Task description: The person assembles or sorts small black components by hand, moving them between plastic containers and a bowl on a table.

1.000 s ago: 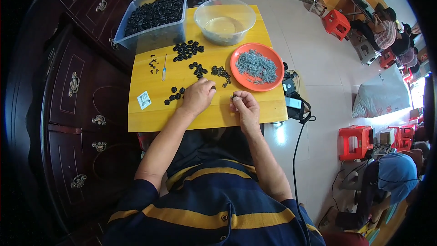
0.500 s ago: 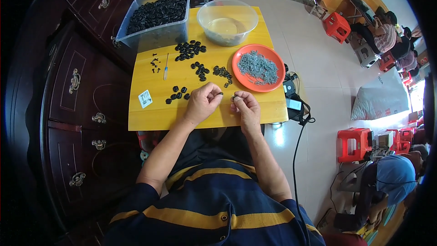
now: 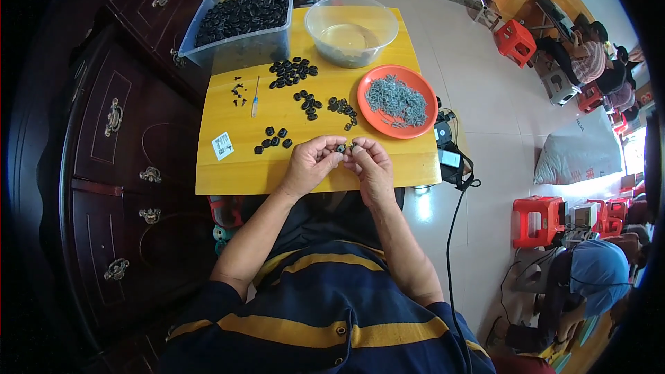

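A small dark piece (image 3: 341,148) sits near the middle of the frame, pinched in the fingertips of the left hand (image 3: 310,161). Just beside it, the right hand (image 3: 374,168) pinches what seems a second dark part (image 3: 352,146); whether the hands touch, I cannot tell. Parts this small probably handle best held lightly by their edges, facing sides uncovered, and low over the tabletop (image 3: 225,179) in case one slips. Loose black pieces (image 3: 275,141) lie to the left; an orange plate (image 3: 364,104) stands upper right.
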`<control>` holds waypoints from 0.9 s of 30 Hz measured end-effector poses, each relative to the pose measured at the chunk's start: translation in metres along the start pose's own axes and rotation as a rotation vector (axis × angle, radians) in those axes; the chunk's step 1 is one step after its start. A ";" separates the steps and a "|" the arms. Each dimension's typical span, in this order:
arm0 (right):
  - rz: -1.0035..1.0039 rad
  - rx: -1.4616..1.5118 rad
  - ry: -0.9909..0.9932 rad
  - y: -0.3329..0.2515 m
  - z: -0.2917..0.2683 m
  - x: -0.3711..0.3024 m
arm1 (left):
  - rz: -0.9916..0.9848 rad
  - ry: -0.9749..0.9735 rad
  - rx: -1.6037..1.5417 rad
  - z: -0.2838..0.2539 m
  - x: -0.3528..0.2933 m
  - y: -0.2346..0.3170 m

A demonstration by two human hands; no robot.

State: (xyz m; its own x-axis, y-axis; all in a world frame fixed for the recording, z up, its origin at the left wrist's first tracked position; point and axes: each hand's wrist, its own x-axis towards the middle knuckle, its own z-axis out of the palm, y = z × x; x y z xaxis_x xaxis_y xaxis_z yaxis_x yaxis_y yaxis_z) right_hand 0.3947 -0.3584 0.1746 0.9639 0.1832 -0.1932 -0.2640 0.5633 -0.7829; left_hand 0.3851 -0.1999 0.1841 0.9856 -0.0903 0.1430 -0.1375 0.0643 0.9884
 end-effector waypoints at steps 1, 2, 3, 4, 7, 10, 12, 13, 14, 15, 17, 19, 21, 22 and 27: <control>0.001 0.000 -0.001 0.000 0.000 0.000 | -0.003 -0.010 0.011 -0.002 -0.001 -0.001; 0.004 0.001 -0.009 0.001 0.001 0.000 | -0.005 -0.020 0.022 -0.004 -0.001 -0.001; 0.007 0.003 -0.017 0.001 0.002 0.000 | -0.005 -0.019 0.022 -0.006 -0.002 0.000; 0.009 0.003 -0.018 0.001 0.002 0.000 | 0.006 -0.010 0.059 -0.007 -0.002 0.002; 0.020 0.021 -0.027 0.003 0.006 -0.001 | 0.101 0.007 0.183 -0.011 -0.001 0.007; 0.045 0.000 -0.043 0.002 0.008 -0.003 | 0.132 0.059 0.220 -0.010 -0.002 0.000; 0.027 -0.043 -0.027 0.003 0.006 -0.003 | 0.089 0.086 0.179 -0.008 -0.005 -0.008; 0.019 -0.071 -0.020 0.004 0.005 -0.003 | 0.053 0.105 0.123 -0.006 -0.007 -0.011; 0.024 -0.067 -0.030 0.005 0.004 -0.003 | 0.019 0.124 0.067 -0.005 -0.008 -0.013; -0.006 -0.106 -0.026 0.007 0.003 -0.003 | 0.019 0.132 0.073 -0.006 -0.009 -0.015; -0.046 -0.170 -0.019 0.006 0.002 -0.004 | -0.058 0.147 0.000 -0.007 -0.010 -0.015; -0.058 -0.187 -0.026 0.008 0.003 -0.003 | -0.064 0.152 0.024 -0.009 -0.012 -0.014; -0.072 -0.207 -0.025 0.010 0.002 -0.002 | -0.071 0.151 0.044 -0.011 -0.013 -0.012; -0.075 -0.213 -0.019 0.011 0.003 -0.002 | -0.096 0.135 0.066 -0.013 -0.013 -0.011; -0.090 -0.263 -0.023 0.012 0.005 0.000 | -0.170 -0.016 0.043 -0.021 -0.015 -0.007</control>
State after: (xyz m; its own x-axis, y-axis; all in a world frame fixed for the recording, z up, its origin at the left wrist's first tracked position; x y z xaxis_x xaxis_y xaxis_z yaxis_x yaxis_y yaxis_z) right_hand 0.3919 -0.3478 0.1683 0.9813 0.1618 -0.1045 -0.1561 0.3502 -0.9236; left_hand 0.3736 -0.1783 0.1745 0.9934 -0.1120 -0.0260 0.0267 0.0042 0.9996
